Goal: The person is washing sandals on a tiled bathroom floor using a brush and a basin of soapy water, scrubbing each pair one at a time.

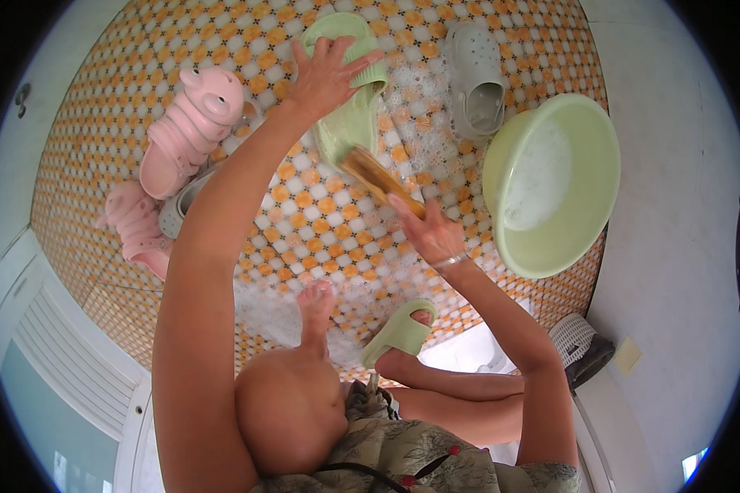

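A light green slide sandal (349,120) lies on the wet tiled floor, its toe end away from me. My left hand (332,74) presses on its ribbed strap with the fingers spread. In my right hand (430,228) is a wooden-handled brush (382,180), its blurred head at the heel end of the sandal; the bristles are hidden. To the right, a grey clog (476,80) stands among suds. A matching green slide (401,333) is on my right foot, while my left foot is bare.
A tilted light green basin (558,185) with foamy water stands at the right by the wall. Pink cartoon-faced clogs (194,129) and another grey clog (174,212) lie at the left, partly behind my left arm. Suds cover parts of the floor. A white perforated basket (572,339) is at lower right.
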Available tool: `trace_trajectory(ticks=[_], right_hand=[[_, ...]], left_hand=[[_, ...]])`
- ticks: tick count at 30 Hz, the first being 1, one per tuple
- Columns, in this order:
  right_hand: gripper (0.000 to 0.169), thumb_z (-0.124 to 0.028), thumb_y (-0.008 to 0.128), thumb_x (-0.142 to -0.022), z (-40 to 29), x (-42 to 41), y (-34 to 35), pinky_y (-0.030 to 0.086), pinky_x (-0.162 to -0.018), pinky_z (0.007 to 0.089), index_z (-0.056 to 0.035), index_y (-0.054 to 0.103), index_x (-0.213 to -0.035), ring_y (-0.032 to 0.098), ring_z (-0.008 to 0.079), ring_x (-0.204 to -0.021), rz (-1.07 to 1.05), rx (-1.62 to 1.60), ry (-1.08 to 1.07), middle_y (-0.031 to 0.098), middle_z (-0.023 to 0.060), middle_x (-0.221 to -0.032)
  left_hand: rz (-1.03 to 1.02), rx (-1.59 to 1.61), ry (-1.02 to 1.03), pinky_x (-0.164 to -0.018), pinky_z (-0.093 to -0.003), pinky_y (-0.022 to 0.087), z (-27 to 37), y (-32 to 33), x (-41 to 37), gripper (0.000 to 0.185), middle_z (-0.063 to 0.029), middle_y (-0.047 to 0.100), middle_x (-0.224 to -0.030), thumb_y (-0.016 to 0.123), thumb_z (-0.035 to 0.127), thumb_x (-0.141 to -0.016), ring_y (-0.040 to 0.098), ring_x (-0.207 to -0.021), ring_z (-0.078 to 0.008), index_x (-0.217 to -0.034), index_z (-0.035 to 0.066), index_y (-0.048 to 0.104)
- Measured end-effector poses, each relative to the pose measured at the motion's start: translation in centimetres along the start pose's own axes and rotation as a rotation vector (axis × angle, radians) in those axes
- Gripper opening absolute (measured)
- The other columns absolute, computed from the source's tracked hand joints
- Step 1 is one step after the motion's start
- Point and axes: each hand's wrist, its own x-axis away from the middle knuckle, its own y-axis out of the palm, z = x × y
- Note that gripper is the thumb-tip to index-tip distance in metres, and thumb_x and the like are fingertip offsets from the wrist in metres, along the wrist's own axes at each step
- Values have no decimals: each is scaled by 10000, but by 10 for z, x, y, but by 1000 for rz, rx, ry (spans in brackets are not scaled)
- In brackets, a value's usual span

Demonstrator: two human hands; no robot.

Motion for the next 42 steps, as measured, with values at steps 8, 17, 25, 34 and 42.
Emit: trace_trajectory(ticks=[8,17,25,34,42], right_hand=[[571,-274,581,-824,21,-51,-11,434,-361,304,-349,345,-1339,466,199,-397,27,120,55,429,81,-699],[581,-219,617,-799,62,43,-127,440,-396,319,-286,397,-1332,465,178,-446,173,-45,259,463,62,-690],[655,-311,560,-842,204,94,-6,453,-689,439,-80,250,-1371,537,360,-736,297,-198,891,531,205,-879],[686,-373,595,-786,235,41,53,419,-760,427,1,326,-1294,509,296,-933,436,254,976,491,154,-1059],[685,-325,602,-785,242,48,48,419,-762,415,-20,304,-1321,502,273,-979,381,250,941,493,134,-1101]], left_hand=[[-71,39,-12,-918,-657,241,-2,6,-8,611,-37,358,-1315,670,336,-754,336,-1173,-260,-1294,367,387],[53,290,-2,-986,-572,249,-2,-16,26,561,-77,376,-1309,674,260,-751,360,-1198,-293,-1258,270,433],[-224,423,-17,-1050,-504,242,31,-61,100,775,-94,190,-1451,611,-27,-727,191,-1329,-346,-1384,184,259],[-541,248,-271,-974,-445,391,52,-88,157,945,-231,125,-1425,539,-142,-670,245,-1267,-456,-1423,223,100],[-954,247,-444,-1050,-504,225,68,-118,150,962,-313,78,-1404,615,458,-757,157,-1303,-458,-1422,133,0]])
